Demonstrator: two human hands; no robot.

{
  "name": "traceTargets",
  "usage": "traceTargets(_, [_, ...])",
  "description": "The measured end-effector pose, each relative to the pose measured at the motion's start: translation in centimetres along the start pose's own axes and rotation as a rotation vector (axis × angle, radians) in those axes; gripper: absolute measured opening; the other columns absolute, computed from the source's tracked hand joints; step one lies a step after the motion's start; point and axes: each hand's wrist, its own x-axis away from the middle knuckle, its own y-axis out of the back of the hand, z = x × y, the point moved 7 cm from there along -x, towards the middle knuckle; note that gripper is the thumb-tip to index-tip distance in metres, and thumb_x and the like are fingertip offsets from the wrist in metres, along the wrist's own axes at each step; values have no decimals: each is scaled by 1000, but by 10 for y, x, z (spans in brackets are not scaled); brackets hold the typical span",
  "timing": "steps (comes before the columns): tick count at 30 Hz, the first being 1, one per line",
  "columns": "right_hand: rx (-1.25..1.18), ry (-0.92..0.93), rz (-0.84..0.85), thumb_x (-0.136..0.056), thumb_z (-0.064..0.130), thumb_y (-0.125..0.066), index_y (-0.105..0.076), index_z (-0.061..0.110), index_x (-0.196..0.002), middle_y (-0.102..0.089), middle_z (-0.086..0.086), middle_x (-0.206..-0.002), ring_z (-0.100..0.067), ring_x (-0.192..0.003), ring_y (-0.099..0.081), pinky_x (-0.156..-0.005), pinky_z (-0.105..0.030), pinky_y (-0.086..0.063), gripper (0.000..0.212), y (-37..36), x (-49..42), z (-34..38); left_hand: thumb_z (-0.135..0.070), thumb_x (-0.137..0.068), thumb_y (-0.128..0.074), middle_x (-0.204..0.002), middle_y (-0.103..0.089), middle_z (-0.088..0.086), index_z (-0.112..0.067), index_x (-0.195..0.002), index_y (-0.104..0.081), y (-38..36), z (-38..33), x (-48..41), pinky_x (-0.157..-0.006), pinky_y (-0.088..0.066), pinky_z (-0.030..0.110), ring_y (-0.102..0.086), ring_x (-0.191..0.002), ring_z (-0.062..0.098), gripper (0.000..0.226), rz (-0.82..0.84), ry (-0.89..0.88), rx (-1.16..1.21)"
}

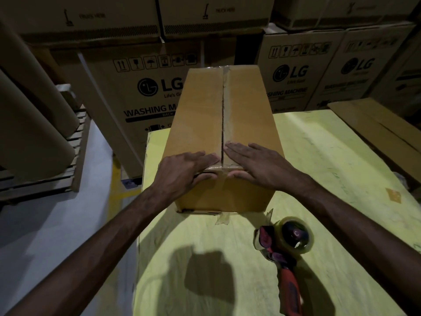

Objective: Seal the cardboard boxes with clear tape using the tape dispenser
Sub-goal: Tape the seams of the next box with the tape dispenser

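Note:
A brown cardboard box [200, 115] stands on the yellow-green table [319, 156], its two top flaps meeting along a centre seam with clear tape on it. My left hand [184, 172] lies flat on the left flap at the near edge, fingers straight, thumb over the front face. My right hand [255, 163] lies flat on the right flap, fingertips at the seam. A red-handled tape dispenser [284, 249] with a clear tape roll lies on the table to the near right of the box, untouched. A loose tape end hangs at the box's front bottom edge.
Large LG washing machine cartons [145, 92] are stacked behind and to the right. Brown paper rolls [34, 124] lie on a wooden pallet at the left. A flat cardboard sheet [376, 128] rests on the table's far right. Grey floor is at the left.

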Motion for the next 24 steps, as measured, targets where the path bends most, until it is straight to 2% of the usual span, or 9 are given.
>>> traceTargets(2, [-12,34,8,-98,71,-9,-5,28,-165,1,7,-171,-8,-157,-1,-126,-36,-6,79,-2,5,-9,-75,-100,-18,-141,-65,-2,-39,-144,-54,-5,18,10,-87,-62,47,-68,-118,26,68,85,29,57])
traceTargets(4, [-16,59,-2,-99,70,-6,-3,31,-164,3,11,-170,-5,-156,3,-127,-36,-4,76,-7,15,-22,-71,-102,-18,-155,-48,-12,-35,-152,-49,-9,38,24,-117,-40,42,-46,-143,17,69,150,26,202])
traceTargets(5, [-15,61,-9,-101,69,-8,-2,33,-164,3,13,-170,-4,-156,5,-127,-35,-3,73,-9,21,-30,-67,-103,-22,-156,-43,-14,-33,-152,-48,-9,48,31,-122,-31,40,-38,-147,14,65,159,25,274])
traceTargets(8, [-7,77,-43,-106,65,-16,-1,38,-164,3,17,-170,-2,-156,5,-127,-35,-3,66,-12,33,-47,-58,-103,-43,-158,-44,-11,-28,-150,-52,-5,69,45,-125,-28,45,-30,-154,15,56,141,74,493])
traceTargets(11, [-7,98,-71,-106,64,-20,-3,41,-163,1,18,-170,-4,-157,2,-126,-36,-4,64,-12,36,-52,-62,-89,-66,-159,-44,-13,-28,-148,-54,-2,70,48,-123,-30,39,-26,-155,10,69,183,121,677])
traceTargets(14, [-20,100,-132,-106,64,-23,-9,42,-162,-6,17,-170,-6,-157,-3,-126,-37,-8,62,-13,37,-51,-57,-95,-60,-156,-48,-13,-28,-145,-58,-1,70,44,-123,-31,34,-29,-154,8,58,156,160,714])
traceTargets(19, [-46,132,-222,-106,63,-26,-20,40,-161,-19,13,-168,-9,-156,-15,-124,-37,-16,60,-15,37,-50,-49,-102,-52,-153,-52,-10,-29,-146,-56,-1,70,46,-120,-38,34,-38,-150,10,48,74,38,460])
traceTargets(21, [-75,154,-258,-104,63,-33,-28,39,-159,-26,12,-166,-10,-155,-21,-122,-37,-22,60,-14,40,-54,-49,-102,-51,-154,-50,-12,-31,-148,-54,0,72,44,-119,-37,29,-35,-151,8,50,108,22,409])
traceTargets(24, [-144,158,-412,-95,67,-52,-45,32,-153,-41,7,-161,-14,-152,-33,-118,-38,-35,68,-9,52,-67,-48,-96,-61,-156,-48,-7,-27,-148,-55,0,77,46,-122,-33,27,-34,-151,8,56,106,45,486])
